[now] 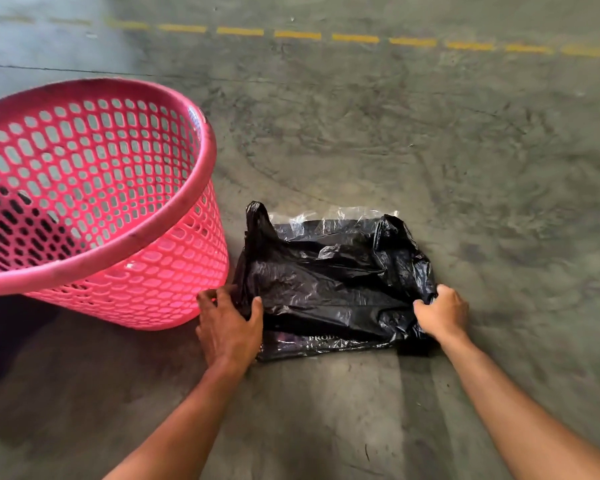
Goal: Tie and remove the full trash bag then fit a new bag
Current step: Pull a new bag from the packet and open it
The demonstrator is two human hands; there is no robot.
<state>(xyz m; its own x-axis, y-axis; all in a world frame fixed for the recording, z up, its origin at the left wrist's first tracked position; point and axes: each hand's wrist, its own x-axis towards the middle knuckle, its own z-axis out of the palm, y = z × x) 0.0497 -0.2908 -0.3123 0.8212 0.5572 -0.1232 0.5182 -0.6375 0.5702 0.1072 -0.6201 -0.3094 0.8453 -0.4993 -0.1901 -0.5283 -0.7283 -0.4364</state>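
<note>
- Head view: black trash bag (333, 278) lies crumpled on concrete floor (430, 133), just right of pink basket (94, 202).
- Left hand (227, 327) clamped on bag's near-left edge.
- Right hand (442, 315) gripping its right edge.
- Clear plastic wrapper (326, 214) under bag's far side.

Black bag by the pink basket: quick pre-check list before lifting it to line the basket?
1. Left hand gripping the black bag at its left edge: ok.
2. Right hand pinching the bag's right edge: ok.
3. Pink basket has no liner in it: ok; mesh shows through, though its bottom is out of frame.
4. Bag free of the clear plastic pack beneath it: cannot tell.
5. Bag mouth found and opened: not ok; it lies flat and crumpled on the floor.
6. Basket upright and next to the bag: ok.
</note>
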